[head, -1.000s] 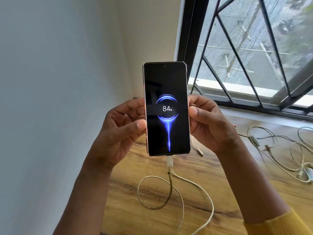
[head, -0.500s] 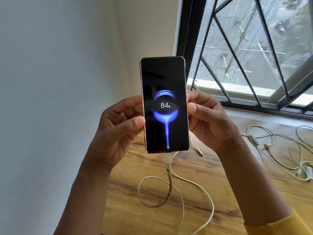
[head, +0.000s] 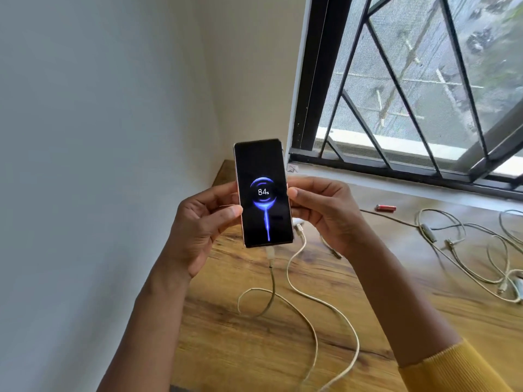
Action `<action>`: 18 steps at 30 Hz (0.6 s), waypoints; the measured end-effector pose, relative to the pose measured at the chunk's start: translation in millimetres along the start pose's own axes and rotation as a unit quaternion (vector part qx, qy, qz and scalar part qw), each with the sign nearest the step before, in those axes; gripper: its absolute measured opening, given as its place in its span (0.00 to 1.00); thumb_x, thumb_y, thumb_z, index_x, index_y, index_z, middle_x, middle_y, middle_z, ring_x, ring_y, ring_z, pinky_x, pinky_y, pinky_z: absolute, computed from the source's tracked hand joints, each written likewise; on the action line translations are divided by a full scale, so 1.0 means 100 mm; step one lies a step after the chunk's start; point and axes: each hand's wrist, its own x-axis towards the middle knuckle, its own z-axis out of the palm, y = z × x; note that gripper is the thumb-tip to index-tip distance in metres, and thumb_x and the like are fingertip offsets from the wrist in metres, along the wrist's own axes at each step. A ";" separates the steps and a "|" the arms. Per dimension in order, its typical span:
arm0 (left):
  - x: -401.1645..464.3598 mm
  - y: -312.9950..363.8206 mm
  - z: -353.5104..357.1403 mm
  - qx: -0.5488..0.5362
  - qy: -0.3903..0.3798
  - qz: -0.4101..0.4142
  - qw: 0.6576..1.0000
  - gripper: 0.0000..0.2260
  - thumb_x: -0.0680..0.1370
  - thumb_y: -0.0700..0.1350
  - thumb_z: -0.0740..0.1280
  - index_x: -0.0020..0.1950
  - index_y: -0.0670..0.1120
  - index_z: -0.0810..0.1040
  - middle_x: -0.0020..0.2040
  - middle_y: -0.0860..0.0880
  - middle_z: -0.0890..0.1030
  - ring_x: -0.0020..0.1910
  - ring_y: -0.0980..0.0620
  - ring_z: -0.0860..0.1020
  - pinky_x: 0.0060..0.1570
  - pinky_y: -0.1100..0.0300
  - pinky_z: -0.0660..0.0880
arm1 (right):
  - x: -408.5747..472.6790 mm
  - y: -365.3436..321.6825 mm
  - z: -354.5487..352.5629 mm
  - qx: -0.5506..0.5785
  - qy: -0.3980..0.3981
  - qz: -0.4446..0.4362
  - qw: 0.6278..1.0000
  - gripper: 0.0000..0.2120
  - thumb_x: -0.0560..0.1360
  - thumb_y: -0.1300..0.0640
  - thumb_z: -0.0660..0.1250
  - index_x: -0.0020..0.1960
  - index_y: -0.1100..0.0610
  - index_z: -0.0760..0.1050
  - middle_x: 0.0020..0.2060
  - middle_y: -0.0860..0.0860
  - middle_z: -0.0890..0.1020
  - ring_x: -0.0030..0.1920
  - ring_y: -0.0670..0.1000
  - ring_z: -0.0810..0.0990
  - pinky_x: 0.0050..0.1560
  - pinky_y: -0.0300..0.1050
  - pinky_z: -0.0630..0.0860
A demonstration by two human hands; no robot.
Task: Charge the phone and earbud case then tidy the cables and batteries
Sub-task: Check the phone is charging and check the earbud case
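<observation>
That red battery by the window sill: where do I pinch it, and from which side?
Pinch the red battery across its middle from above. It lies flat on the wooden table, lengthwise along the sill, apart from the cables, so both long sides look free.

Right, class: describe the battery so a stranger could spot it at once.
Find the barred window, then drop to the wooden table just below its sill. The battery lies there alone, right of the raised phone: small, red, the only coloured thing among pale cables.
</observation>
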 end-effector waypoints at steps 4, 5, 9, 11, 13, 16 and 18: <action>0.02 -0.22 -0.11 0.027 0.042 -0.036 0.998 0.20 0.78 0.28 0.69 0.67 0.42 0.84 0.59 0.40 0.86 0.56 0.44 0.84 0.59 0.49 0.83 | 0.05 0.25 0.00 -0.045 0.032 0.058 0.997 0.09 0.78 0.69 0.70 0.58 0.71 0.83 0.45 0.62 0.87 0.42 0.55 0.86 0.43 0.45 0.84; 0.03 -0.28 -0.14 0.031 0.051 -0.044 0.997 0.19 0.78 0.27 0.69 0.65 0.42 0.84 0.58 0.40 0.87 0.55 0.44 0.85 0.59 0.49 0.84 | 0.07 0.31 0.01 -0.062 0.043 0.074 0.994 0.08 0.79 0.70 0.70 0.57 0.70 0.83 0.45 0.63 0.87 0.43 0.56 0.86 0.44 0.45 0.85; 0.10 -0.54 -0.27 0.079 0.096 -0.073 0.990 0.17 0.77 0.28 0.71 0.64 0.40 0.85 0.55 0.36 0.87 0.52 0.43 0.85 0.52 0.50 0.85 | 0.19 0.52 0.09 -0.133 0.102 0.145 0.975 0.06 0.80 0.70 0.70 0.53 0.70 0.84 0.47 0.67 0.87 0.42 0.58 0.87 0.42 0.47 0.86; 0.12 -0.65 -0.31 0.112 0.119 -0.087 0.983 0.17 0.76 0.27 0.72 0.63 0.41 0.85 0.54 0.37 0.87 0.51 0.44 0.86 0.50 0.52 0.85 | 0.25 0.63 0.12 -0.168 0.117 0.168 0.964 0.05 0.80 0.70 0.69 0.53 0.70 0.84 0.46 0.67 0.87 0.39 0.55 0.87 0.38 0.44 0.84; 0.13 -0.73 -0.32 0.143 0.139 -0.103 0.974 0.17 0.76 0.27 0.72 0.60 0.44 0.86 0.50 0.42 0.88 0.48 0.49 0.87 0.47 0.56 0.85 | 0.30 0.73 0.13 -0.201 0.129 0.186 0.953 0.05 0.80 0.69 0.70 0.52 0.70 0.84 0.44 0.66 0.87 0.35 0.52 0.86 0.35 0.42 0.82; 0.17 -0.88 -0.33 0.180 0.181 -0.133 0.958 0.16 0.76 0.28 0.73 0.53 0.49 0.87 0.41 0.50 0.88 0.42 0.54 0.86 0.43 0.61 0.84 | 0.37 0.87 0.12 -0.247 0.150 0.210 0.934 0.04 0.78 0.69 0.73 0.51 0.69 0.84 0.43 0.65 0.87 0.34 0.51 0.85 0.33 0.42 0.83; 0.20 -1.00 -0.35 0.205 0.207 -0.152 0.945 0.15 0.76 0.28 0.74 0.51 0.48 0.87 0.39 0.51 0.87 0.40 0.56 0.85 0.41 0.64 0.83 | 0.41 1.02 0.12 -0.280 0.148 0.236 0.919 0.02 0.77 0.67 0.74 0.49 0.64 0.86 0.42 0.63 0.87 0.36 0.53 0.86 0.39 0.49 0.86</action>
